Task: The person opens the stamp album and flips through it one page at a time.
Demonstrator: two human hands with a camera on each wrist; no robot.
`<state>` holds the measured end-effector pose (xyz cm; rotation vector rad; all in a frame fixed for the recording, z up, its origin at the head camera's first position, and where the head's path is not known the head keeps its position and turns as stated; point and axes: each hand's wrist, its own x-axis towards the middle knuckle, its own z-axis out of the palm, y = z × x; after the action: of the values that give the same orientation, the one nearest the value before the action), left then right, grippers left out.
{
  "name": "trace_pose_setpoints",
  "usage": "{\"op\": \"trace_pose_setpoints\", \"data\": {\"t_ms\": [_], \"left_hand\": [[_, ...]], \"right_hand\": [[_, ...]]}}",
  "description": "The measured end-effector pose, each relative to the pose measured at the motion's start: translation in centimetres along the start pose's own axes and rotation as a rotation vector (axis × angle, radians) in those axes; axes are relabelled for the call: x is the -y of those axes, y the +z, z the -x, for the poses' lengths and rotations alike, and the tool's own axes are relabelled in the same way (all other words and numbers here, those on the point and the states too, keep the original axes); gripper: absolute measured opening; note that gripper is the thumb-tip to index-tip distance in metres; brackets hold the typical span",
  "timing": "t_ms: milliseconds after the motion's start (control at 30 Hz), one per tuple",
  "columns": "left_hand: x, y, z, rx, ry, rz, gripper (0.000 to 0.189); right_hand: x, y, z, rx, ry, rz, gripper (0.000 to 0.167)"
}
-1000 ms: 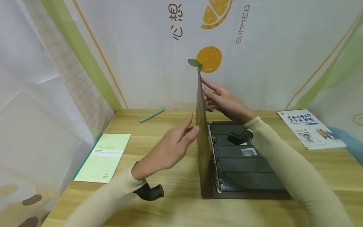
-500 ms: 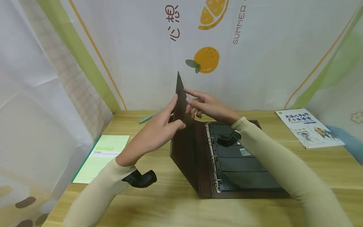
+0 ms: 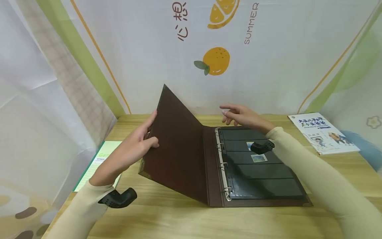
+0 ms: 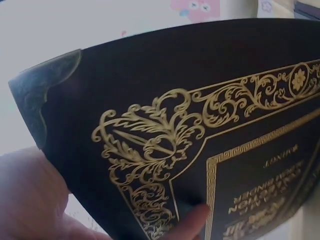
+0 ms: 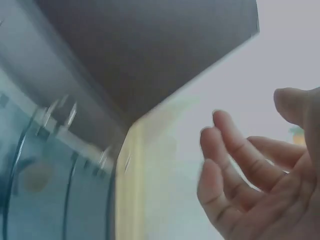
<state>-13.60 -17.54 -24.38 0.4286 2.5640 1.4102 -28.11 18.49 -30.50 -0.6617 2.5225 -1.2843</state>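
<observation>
A dark brown ring binder lies on the table, its front cover (image 3: 182,152) raised and leaning left. My left hand (image 3: 128,151) holds that cover by its free edge, thumb on the inner face and fingers behind it. Gold scrollwork and lettering show on the cover's outer face (image 4: 150,120) in the left wrist view, with a metal corner (image 4: 47,90). Black pocket pages (image 3: 253,171) sit on the metal rings (image 3: 222,164), and a small stamp (image 3: 259,158) shows in one pocket. My right hand (image 3: 243,116), fingers loosely bent and holding nothing, hovers over the binder's far edge.
A green-edged notebook (image 3: 101,159) lies at the left, partly covered by the left forearm. On the right side of the table lies a white illustrated book (image 3: 323,132). A printed curtain (image 3: 262,83) hangs behind the table.
The cover has swung left from upright, now showing its dark inner face. My left hand has taken hold of its edge and moved left; my right hand has come off it and moved right.
</observation>
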Motion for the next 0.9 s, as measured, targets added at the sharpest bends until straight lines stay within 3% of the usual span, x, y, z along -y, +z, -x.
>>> {"op": "trace_pose_setpoints", "data": {"t_ms": [233,367,500,700,900], "left_hand": [[3.2,-1.6,1.2,0.056,-0.009,0.062,0.093],[5.4,-2.4,1.8,0.105,-0.023,0.121,0.096],[7.8,-3.1,2.3,0.139,-0.049,0.136,0.098],[11.5,-3.4,2.6,0.178,-0.072,0.15,0.1],[14.5,-3.4,2.3,0.219,-0.072,0.17,0.104]], "right_hand": [[-4.5,-2.3,3.3,0.009,0.108,0.122,0.06],[-7.0,-2.9,5.3,0.005,0.106,0.32,0.063],[-9.0,-2.6,7.4,0.058,0.084,0.466,0.074],[-11.3,-1.7,9.6,0.119,0.098,0.435,0.095],[-12.4,-1.5,10.5,0.123,0.109,0.409,0.1]]}}
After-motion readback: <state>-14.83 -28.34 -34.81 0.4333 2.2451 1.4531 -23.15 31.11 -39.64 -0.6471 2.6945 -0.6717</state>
